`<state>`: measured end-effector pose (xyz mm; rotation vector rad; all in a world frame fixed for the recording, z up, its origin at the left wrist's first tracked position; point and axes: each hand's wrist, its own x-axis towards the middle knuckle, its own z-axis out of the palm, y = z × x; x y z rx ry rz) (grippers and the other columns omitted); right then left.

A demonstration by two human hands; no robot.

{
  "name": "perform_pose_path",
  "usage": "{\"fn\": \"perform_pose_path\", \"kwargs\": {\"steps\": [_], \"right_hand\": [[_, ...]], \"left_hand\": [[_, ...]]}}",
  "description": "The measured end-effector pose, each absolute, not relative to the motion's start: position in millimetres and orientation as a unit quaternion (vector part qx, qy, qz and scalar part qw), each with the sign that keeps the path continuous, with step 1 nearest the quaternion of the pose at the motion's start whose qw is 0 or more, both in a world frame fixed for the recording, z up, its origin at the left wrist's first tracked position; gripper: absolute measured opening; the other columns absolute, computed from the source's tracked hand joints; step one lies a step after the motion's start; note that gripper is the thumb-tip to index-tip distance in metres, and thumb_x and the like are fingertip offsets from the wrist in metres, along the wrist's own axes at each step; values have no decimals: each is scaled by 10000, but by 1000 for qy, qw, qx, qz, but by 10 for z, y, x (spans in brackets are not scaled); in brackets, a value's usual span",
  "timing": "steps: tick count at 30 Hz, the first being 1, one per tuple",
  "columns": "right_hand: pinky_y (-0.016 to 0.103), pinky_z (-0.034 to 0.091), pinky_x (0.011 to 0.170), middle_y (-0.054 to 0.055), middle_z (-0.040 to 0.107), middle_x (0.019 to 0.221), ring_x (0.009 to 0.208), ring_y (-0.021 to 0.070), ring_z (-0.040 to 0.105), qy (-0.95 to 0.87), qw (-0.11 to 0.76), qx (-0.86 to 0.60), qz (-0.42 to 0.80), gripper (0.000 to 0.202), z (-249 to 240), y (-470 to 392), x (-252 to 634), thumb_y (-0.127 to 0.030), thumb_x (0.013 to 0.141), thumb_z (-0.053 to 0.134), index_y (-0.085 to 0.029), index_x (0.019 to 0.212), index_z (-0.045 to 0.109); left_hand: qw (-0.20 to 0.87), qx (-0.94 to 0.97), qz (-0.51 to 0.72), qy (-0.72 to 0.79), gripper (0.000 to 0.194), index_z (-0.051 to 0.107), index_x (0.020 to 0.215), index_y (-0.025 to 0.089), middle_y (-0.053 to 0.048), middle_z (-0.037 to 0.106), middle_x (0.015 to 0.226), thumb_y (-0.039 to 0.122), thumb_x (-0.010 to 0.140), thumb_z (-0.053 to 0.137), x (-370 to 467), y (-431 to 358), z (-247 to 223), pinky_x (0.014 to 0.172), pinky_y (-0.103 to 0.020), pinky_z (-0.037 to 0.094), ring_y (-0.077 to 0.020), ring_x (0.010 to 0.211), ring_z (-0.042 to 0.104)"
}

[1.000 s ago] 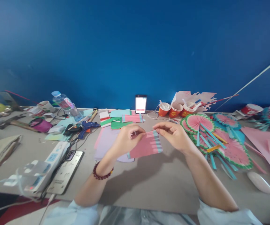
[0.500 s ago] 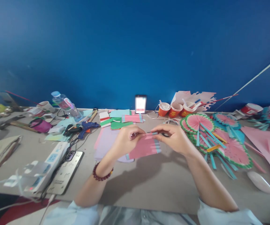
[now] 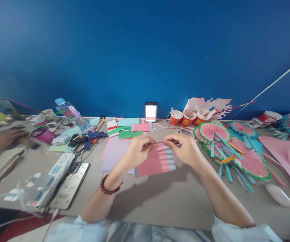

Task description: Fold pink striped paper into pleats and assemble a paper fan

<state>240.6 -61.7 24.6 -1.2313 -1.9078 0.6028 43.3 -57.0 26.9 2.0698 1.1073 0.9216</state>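
A pink sheet of paper [image 3: 155, 163] with blue-green side edges hangs between my hands above the table. Light and dark bands cross its right part like pleats. My left hand [image 3: 141, 149] pinches its top edge near the middle. My right hand [image 3: 182, 146] grips the top right corner between thumb and fingers. Beneath and behind my left hand lie lilac sheets [image 3: 113, 156]. Farther back, a pleated pink and blue strip [image 3: 142, 126] rests by green paper [image 3: 129, 134].
Watermelon-patterned paper fans [image 3: 252, 163] lie at right, near paper cups [image 3: 189, 118]. A glue gun [image 3: 93, 136], a bottle [image 3: 71, 114], a power strip [image 3: 56, 171] and a phone [image 3: 70, 185] are at left. Another person's hand [image 3: 15, 136] reaches in at far left.
The pink sheet now shows more of its banded surface and hangs slightly lower and wider. My hands have shifted only a little. Another person's hand has come farther in at left.
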Motion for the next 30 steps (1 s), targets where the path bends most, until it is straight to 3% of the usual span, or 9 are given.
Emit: {"fn": "perform_pose_path", "kwargs": {"steps": [8,16,22,30], "right_hand": [[277,448,628,33,709,787,725,188,623,-735,405,-486,245,194,214,-606,2387,-318,846,538,-211,796,691],[302,485,725,51,699,945,820,189,632,-713,407,-479,311,244,190,-602,2385,-373,805,599,-219,980,670],[283,445,620,39,694,805,696,167,584,-726,369,-474,335,266,231,-591,2400,-454,756,646,-199,813,699],[272,447,606,30,661,737,661,152,566,-714,409,-470,320,230,197,-554,2405,-426,739,676,-197,716,679]], "left_hand": [[301,782,362,410,183,680,809,187,-31,679,811,114,837,515,428,-545,257,602,-215,440,-133,725,598],[295,789,362,399,176,671,801,176,-34,664,784,112,837,512,442,-569,281,613,-225,444,-130,707,589],[279,807,358,377,202,667,822,185,-36,652,785,124,862,478,443,-586,291,644,-238,441,-139,731,582],[173,833,367,376,193,659,842,186,-48,625,780,173,888,472,468,-615,265,684,-257,452,-153,767,573]]}}
